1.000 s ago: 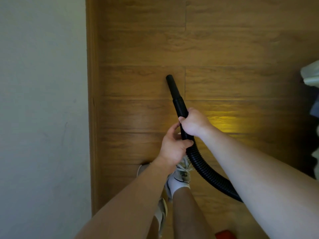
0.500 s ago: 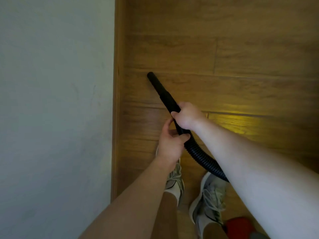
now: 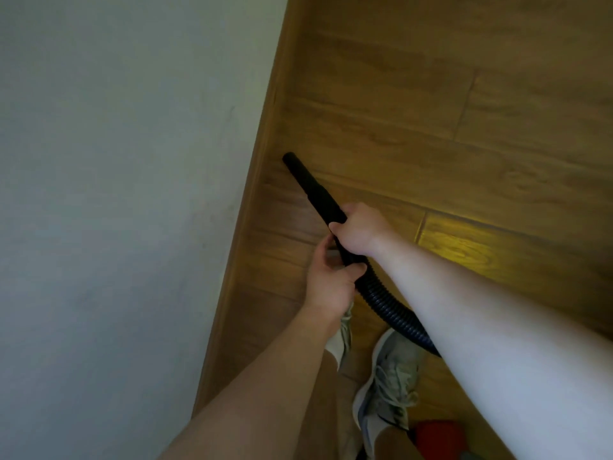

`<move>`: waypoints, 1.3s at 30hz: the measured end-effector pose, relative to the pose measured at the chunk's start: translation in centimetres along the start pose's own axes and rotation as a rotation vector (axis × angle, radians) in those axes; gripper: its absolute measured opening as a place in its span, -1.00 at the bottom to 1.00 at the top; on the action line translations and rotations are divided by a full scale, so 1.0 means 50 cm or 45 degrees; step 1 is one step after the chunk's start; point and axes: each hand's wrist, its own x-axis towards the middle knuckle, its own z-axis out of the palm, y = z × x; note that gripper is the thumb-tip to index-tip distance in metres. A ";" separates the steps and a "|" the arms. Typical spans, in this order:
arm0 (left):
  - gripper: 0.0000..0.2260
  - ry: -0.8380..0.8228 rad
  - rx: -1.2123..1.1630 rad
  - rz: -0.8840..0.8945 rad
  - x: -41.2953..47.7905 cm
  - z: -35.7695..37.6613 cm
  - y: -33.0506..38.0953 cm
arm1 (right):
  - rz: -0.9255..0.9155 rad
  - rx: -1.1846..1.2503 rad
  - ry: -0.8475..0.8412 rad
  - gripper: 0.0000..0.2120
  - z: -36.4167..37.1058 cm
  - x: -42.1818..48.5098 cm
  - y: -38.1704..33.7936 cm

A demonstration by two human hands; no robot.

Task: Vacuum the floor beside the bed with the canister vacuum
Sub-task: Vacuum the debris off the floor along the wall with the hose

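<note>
My right hand (image 3: pixel 356 230) is wrapped tight around the black vacuum hose (image 3: pixel 381 293) just where the smooth rigid nozzle (image 3: pixel 311 189) meets it, knuckles up, fingers curled under. My left hand (image 3: pixel 328 282) sits right behind it, lower in the frame, thumb hooked over the top of the hose and the fingers closed loosely around its underside. Both hands touch the tube and nearly touch each other.

The nozzle is a plain matte cylinder, stepping slightly narrower toward its tip, which points to the upper left and ends near the wooden skirting strip (image 3: pixel 255 180). Behind my hands the hose turns ribbed and glossy, curving down to the lower right until my right forearm hides it.

The floor (image 3: pixel 431 94) is warm brown wood planking with visible grain and dark seams; a yellowish patch of light lies at centre right. A pale, flat-painted wall (image 3: pixel 116 194) fills the whole left side, its lower edge running diagonally.

At the bottom, my grey laced sneakers (image 3: pixel 391 376) stand on the planks, and a rounded red object (image 3: pixel 434 436) shows at the bottom edge, too cropped to identify.
</note>
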 end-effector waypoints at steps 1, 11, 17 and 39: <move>-0.45 0.000 -0.014 0.001 -0.007 0.004 -0.012 | -0.002 -0.015 -0.003 -0.74 0.003 -0.008 0.008; -0.36 0.056 -0.176 0.006 -0.054 0.016 -0.101 | -0.059 -0.200 -0.077 -0.66 0.028 -0.072 0.040; -0.36 0.076 -0.317 -0.005 -0.087 -0.016 -0.163 | -0.061 -0.296 -0.122 -0.63 0.081 -0.111 0.048; -0.35 0.017 -0.451 -0.115 -0.212 -0.258 -0.341 | 0.003 -0.360 -0.194 -0.51 0.402 -0.225 0.080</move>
